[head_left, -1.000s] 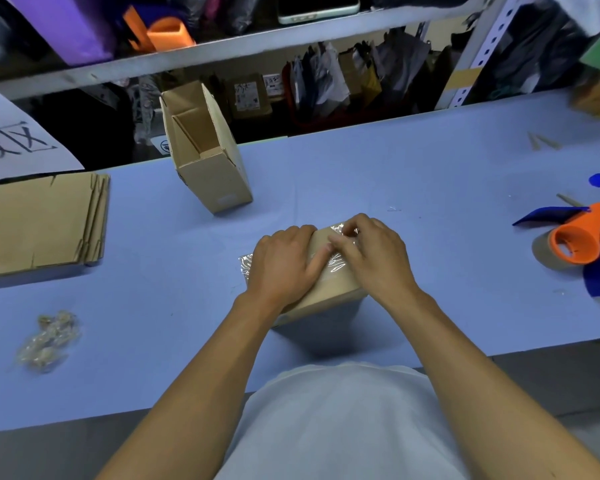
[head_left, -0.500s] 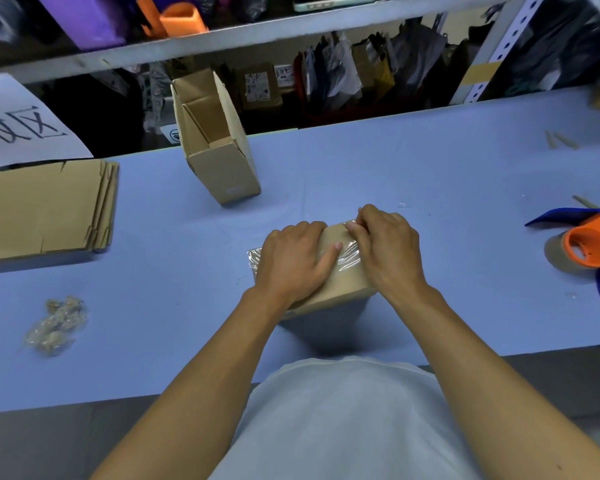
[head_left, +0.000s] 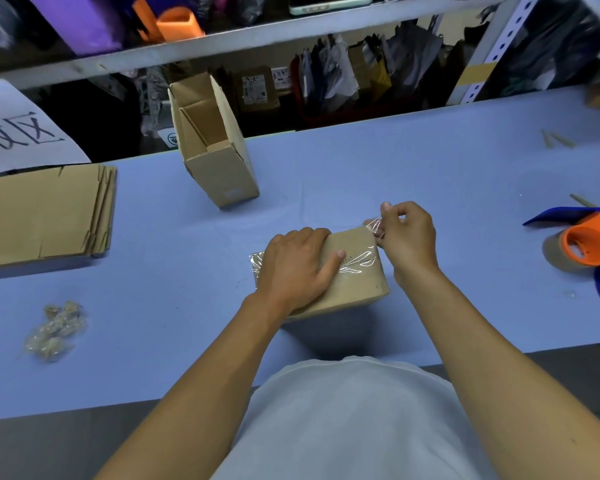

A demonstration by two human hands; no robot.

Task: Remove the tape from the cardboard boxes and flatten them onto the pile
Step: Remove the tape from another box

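Observation:
A small taped cardboard box (head_left: 355,289) stands on the blue table (head_left: 413,174) in front of me. My left hand (head_left: 297,268) lies flat on its top and holds it down. Clear tape (head_left: 359,263) runs across the top, and a loose end sticks out at the box's left side. My right hand (head_left: 407,237) is off the box's far right corner, its fingers pinched on a peeled end of the tape. An open, empty cardboard box (head_left: 212,143) stands tilted further back. A pile of flattened boxes (head_left: 45,213) lies at the left.
A wad of removed tape (head_left: 54,329) lies near the left front edge. An orange tape dispenser (head_left: 584,239) with blue parts sits at the right. Behind the table, shelves hold bags and parcels. A white paper sign (head_left: 18,133) hangs at the back left.
My right hand has left the box top and moved right and back, pulling a strip of tape up off the corner. My left hand stays pressed on the box.

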